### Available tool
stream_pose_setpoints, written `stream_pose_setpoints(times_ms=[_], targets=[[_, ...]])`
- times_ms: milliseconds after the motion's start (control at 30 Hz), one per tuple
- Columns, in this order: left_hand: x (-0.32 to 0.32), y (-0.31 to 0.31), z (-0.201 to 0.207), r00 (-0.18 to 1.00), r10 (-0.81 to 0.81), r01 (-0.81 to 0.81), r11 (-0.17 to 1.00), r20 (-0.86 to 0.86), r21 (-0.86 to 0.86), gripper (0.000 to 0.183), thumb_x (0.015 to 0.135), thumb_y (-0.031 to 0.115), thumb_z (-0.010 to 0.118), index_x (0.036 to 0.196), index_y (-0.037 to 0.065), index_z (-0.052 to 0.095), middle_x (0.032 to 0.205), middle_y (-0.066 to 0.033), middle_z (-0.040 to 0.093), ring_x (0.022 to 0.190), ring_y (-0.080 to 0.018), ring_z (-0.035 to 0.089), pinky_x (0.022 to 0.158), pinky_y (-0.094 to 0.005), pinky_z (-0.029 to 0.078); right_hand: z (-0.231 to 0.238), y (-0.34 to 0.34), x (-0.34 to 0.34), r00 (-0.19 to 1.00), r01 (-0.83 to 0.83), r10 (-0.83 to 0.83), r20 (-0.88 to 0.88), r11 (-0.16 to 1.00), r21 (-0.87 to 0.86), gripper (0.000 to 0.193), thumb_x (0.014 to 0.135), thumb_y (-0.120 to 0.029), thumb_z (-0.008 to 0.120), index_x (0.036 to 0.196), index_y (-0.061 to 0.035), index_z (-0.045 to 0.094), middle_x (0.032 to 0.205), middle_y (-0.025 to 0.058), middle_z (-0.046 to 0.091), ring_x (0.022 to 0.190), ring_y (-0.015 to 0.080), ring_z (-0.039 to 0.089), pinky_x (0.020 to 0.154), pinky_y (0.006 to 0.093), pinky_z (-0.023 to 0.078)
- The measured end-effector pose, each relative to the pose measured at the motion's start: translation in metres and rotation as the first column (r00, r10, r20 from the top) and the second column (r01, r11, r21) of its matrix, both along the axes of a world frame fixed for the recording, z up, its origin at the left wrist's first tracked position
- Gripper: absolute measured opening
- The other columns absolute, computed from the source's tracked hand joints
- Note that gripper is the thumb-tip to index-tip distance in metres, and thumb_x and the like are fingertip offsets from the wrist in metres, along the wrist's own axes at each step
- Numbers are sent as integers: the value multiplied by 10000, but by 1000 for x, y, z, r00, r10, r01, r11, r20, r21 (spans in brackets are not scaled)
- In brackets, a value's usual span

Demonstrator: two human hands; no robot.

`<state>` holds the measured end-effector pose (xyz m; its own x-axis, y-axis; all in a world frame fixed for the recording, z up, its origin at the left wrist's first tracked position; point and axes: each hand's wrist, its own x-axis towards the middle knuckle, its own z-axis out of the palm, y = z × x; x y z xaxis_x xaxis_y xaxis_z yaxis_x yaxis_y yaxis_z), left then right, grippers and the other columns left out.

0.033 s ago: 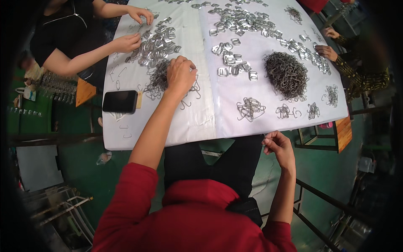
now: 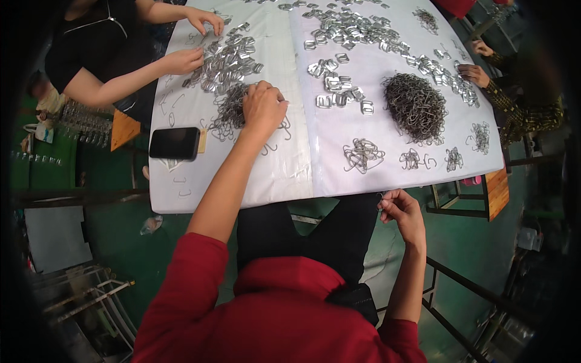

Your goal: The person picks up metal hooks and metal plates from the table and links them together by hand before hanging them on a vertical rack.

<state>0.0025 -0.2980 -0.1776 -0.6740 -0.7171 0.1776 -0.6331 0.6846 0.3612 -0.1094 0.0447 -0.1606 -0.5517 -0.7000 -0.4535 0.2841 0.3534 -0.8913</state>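
My left hand (image 2: 265, 109) reaches across the table, back up and fingers curled downward at the right side of a heap of thin wire hooks (image 2: 230, 115). Its fingertips are partly hidden, so whether a hook is in them does not show. A few loose hooks (image 2: 268, 148) lie below that hand. Just off the table's near edge, my right hand (image 2: 401, 212) is closed in a pinch. Between its thumb and finger a small wire hook (image 2: 379, 203) shows, mostly covered by the fingers.
On the white-covered table (image 2: 272, 181) lie a black phone (image 2: 174, 143), many metal buckles (image 2: 354, 27), a big hook pile (image 2: 415, 109) and smaller hook clusters (image 2: 364, 155). One co-worker's hands (image 2: 184, 61) work at the left, another's (image 2: 475, 74) at the right. A wooden stool (image 2: 497, 193) stands right.
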Motion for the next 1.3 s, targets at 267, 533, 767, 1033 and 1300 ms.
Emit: stream_pose_setpoints(times_ms=[267, 533, 767, 1033, 1300], targets=[[-6, 21, -31, 1000, 22, -22, 1000, -19, -3, 195, 757, 101, 527, 839, -19, 657, 1058, -135, 533, 1061, -300, 425, 881, -438, 359, 5, -18, 32, 996, -91, 89, -28, 995, -50, 98, 842, -62, 609, 889, 7, 558, 772, 77, 607, 591, 109, 552, 546, 223, 448], [13, 32, -43, 985, 75, -94, 989, -157, -116, 224, 753, 190, 664, 884, 13, 624, 1049, -91, 503, 1023, -274, 433, 875, -407, 361, 0, -26, 44, 989, -131, 132, -65, 991, 8, 106, 843, -103, 615, 861, -18, 554, 775, 55, 593, 587, 101, 538, 550, 217, 431], [21, 8, -30, 950, 3, 66, 975, -313, 210, 169, 731, 203, 679, 757, 37, 666, 847, -126, 594, 843, -282, 578, 761, -361, 463, 1, -32, 46, 993, -114, 114, -37, 993, -4, 103, 844, -74, 615, 896, 1, 568, 785, 57, 614, 614, 92, 556, 569, 217, 454], [3, 23, -21, 984, -19, 37, 995, -179, 97, 121, 740, 143, 674, 800, 38, 675, 945, -110, 589, 954, -288, 529, 855, -356, 425, 5, -24, 41, 993, -109, 108, -41, 994, -15, 91, 852, -86, 604, 875, -3, 572, 763, 32, 603, 624, 79, 554, 577, 209, 454], [17, 34, -21, 998, -49, 53, 996, -50, 77, 154, 744, 112, 676, 819, -16, 636, 988, -131, 547, 1016, -295, 476, 856, -422, 399, 3, -16, 39, 997, -63, 62, -39, 998, -25, 85, 841, -75, 612, 875, -7, 574, 741, 32, 595, 613, 86, 551, 573, 215, 447]])
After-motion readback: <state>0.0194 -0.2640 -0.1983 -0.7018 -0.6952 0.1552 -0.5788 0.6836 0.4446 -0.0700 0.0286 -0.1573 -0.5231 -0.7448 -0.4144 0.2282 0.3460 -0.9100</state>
